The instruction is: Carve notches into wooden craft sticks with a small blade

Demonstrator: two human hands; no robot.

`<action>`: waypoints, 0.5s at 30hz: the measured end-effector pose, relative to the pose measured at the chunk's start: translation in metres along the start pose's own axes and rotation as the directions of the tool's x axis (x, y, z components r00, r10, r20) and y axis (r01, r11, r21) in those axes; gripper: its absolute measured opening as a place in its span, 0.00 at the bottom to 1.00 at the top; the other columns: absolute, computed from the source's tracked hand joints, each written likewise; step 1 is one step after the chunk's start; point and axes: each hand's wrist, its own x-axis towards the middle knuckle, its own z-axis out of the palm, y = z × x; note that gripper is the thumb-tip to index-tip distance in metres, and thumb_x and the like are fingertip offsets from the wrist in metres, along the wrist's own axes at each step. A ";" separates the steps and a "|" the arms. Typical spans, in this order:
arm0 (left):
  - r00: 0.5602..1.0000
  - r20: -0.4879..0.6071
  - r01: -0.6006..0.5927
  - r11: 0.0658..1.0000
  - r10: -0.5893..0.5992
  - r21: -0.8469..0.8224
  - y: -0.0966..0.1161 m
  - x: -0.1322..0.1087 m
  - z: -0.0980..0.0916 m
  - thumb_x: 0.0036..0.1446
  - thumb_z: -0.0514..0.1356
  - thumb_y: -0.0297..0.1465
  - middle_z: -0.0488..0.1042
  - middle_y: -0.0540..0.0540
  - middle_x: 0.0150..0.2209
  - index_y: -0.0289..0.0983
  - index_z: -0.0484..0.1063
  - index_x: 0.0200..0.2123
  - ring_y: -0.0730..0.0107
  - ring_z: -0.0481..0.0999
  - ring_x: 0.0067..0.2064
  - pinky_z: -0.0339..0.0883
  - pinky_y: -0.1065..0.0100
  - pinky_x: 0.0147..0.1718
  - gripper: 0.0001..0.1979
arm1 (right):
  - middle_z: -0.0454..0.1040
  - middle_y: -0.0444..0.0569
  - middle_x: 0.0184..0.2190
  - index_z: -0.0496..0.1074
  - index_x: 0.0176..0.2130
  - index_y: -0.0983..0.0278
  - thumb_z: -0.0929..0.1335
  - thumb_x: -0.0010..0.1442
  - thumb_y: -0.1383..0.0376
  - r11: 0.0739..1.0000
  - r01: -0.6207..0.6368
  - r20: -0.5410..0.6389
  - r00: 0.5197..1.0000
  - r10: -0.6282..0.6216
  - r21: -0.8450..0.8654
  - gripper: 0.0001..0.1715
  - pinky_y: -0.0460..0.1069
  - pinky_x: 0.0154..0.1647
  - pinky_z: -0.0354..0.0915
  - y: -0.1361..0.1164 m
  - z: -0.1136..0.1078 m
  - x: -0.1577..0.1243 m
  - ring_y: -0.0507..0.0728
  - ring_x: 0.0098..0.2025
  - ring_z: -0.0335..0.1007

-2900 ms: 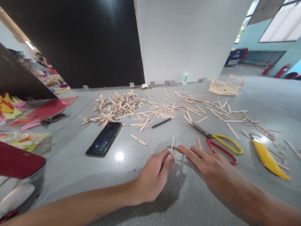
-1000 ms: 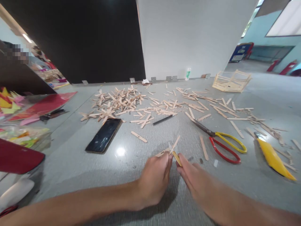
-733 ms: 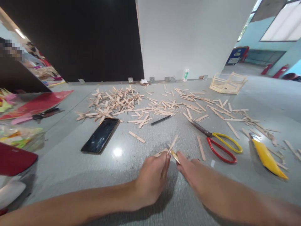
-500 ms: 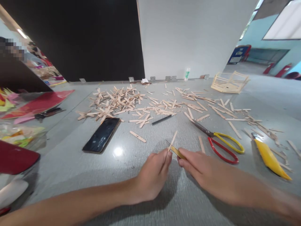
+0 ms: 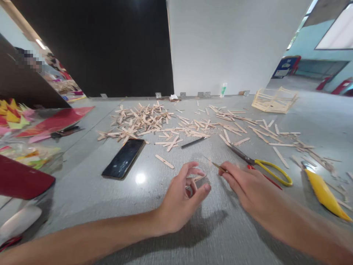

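Note:
My left hand (image 5: 184, 197) hovers just above the grey surface with its fingers curled and apart, holding nothing. A short piece of wooden stick (image 5: 198, 178) lies under its fingertips. My right hand (image 5: 242, 184) is closed on a thin craft knife (image 5: 219, 166) with a yellowish handle, whose tip points left toward the stick piece. Red-and-yellow scissors (image 5: 264, 170) lie right behind my right hand.
A dark phone (image 5: 124, 158) lies to the left, a black pen (image 5: 193, 142) and a single stick (image 5: 164, 161) ahead. Several wooden sticks (image 5: 140, 121) are scattered farther back. A stick frame (image 5: 275, 100), a glue bottle (image 5: 223, 89), a yellow tool (image 5: 325, 193) and coloured paper (image 5: 52, 123) are also in view.
My left hand has let go of the stick it pinched upright and opened its fingers; a stick piece now lies on the surface. My right hand has moved slightly right with the knife.

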 end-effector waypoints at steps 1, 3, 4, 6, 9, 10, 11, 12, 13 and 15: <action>1.000 -0.012 -0.007 1.000 0.007 0.012 0.000 0.000 0.000 0.68 0.62 0.41 0.73 0.38 0.56 0.40 0.59 0.63 0.77 0.69 0.28 0.63 0.73 0.25 0.26 | 0.74 0.46 0.33 0.69 0.43 0.57 0.56 0.77 0.56 0.993 0.022 -0.026 0.999 -0.026 -0.119 0.17 0.55 0.36 0.54 -0.004 -0.002 -0.001 0.59 0.34 0.68; 1.000 -0.006 -0.022 0.999 0.022 0.044 -0.001 0.000 0.001 0.68 0.62 0.38 0.74 0.39 0.56 0.39 0.65 0.60 0.81 0.64 0.23 0.59 0.73 0.23 0.21 | 0.78 0.47 0.36 0.72 0.45 0.57 0.55 0.77 0.55 0.978 0.069 -0.037 0.996 -0.077 -0.195 0.21 0.56 0.39 0.59 -0.011 -0.003 -0.003 0.61 0.38 0.73; 0.999 0.006 -0.032 0.997 0.032 0.064 -0.002 0.000 0.001 0.69 0.61 0.37 0.77 0.42 0.51 0.38 0.70 0.54 0.81 0.62 0.23 0.58 0.73 0.23 0.15 | 0.79 0.47 0.37 0.73 0.46 0.57 0.55 0.77 0.55 0.981 0.098 -0.032 0.994 -0.104 -0.165 0.22 0.55 0.39 0.61 -0.015 -0.003 -0.005 0.61 0.39 0.75; 0.998 0.037 -0.053 0.993 0.050 0.107 -0.003 0.000 0.000 0.72 0.57 0.36 0.78 0.47 0.37 0.36 0.75 0.41 0.79 0.61 0.23 0.56 0.73 0.25 0.11 | 0.80 0.46 0.34 0.76 0.43 0.57 0.54 0.77 0.55 0.989 0.134 -0.024 0.990 -0.136 -0.070 0.25 0.54 0.37 0.64 -0.021 -0.003 -0.007 0.59 0.36 0.76; 0.995 0.080 -0.078 0.985 0.066 0.157 -0.003 -0.001 -0.001 0.76 0.50 0.35 0.70 0.52 0.24 0.36 0.74 0.35 0.76 0.61 0.23 0.54 0.72 0.26 0.19 | 0.80 0.47 0.33 0.77 0.40 0.58 0.54 0.76 0.55 0.986 0.164 -0.027 0.986 -0.165 -0.034 0.27 0.53 0.35 0.67 -0.025 -0.007 -0.009 0.58 0.34 0.78; 0.993 0.092 -0.087 0.982 0.072 0.166 -0.004 -0.002 -0.001 0.76 0.48 0.35 0.68 0.53 0.23 0.36 0.74 0.35 0.75 0.62 0.23 0.55 0.72 0.26 0.19 | 0.82 0.49 0.36 0.77 0.42 0.58 0.54 0.76 0.55 0.984 0.166 -0.030 0.985 -0.168 -0.058 0.27 0.53 0.36 0.69 -0.024 -0.008 -0.009 0.59 0.37 0.79; 0.992 0.101 -0.096 0.980 0.079 0.172 -0.004 -0.002 -0.001 0.76 0.47 0.35 0.68 0.53 0.22 0.36 0.73 0.36 0.75 0.63 0.23 0.55 0.72 0.27 0.19 | 0.83 0.52 0.40 0.77 0.45 0.59 0.54 0.76 0.56 0.983 0.165 -0.029 0.985 -0.168 -0.083 0.26 0.54 0.38 0.70 -0.022 -0.007 -0.009 0.61 0.41 0.80; 0.990 0.109 -0.106 0.978 0.088 0.177 -0.004 -0.002 -0.001 0.76 0.46 0.35 0.67 0.53 0.22 0.36 0.72 0.36 0.75 0.64 0.23 0.56 0.72 0.27 0.19 | 0.83 0.53 0.44 0.77 0.48 0.59 0.55 0.77 0.57 0.981 0.166 -0.017 0.986 -0.168 -0.099 0.24 0.54 0.39 0.72 -0.018 -0.004 -0.010 0.62 0.44 0.81; 0.989 0.114 -0.116 0.977 0.096 0.180 -0.004 -0.002 -0.001 0.76 0.46 0.35 0.67 0.53 0.22 0.37 0.71 0.35 0.74 0.65 0.22 0.56 0.72 0.27 0.19 | 0.82 0.54 0.46 0.75 0.51 0.59 0.55 0.77 0.60 0.978 0.176 0.006 0.984 -0.176 -0.111 0.22 0.54 0.40 0.73 -0.014 0.002 -0.012 0.62 0.45 0.81; 0.988 0.110 -0.127 0.975 0.108 0.181 -0.004 -0.002 0.000 0.76 0.45 0.34 0.66 0.53 0.21 0.38 0.68 0.33 0.74 0.65 0.22 0.57 0.72 0.27 0.19 | 0.81 0.54 0.50 0.73 0.57 0.59 0.58 0.74 0.67 0.965 0.235 0.064 0.971 -0.229 -0.116 0.20 0.55 0.45 0.75 -0.006 0.021 -0.016 0.63 0.49 0.80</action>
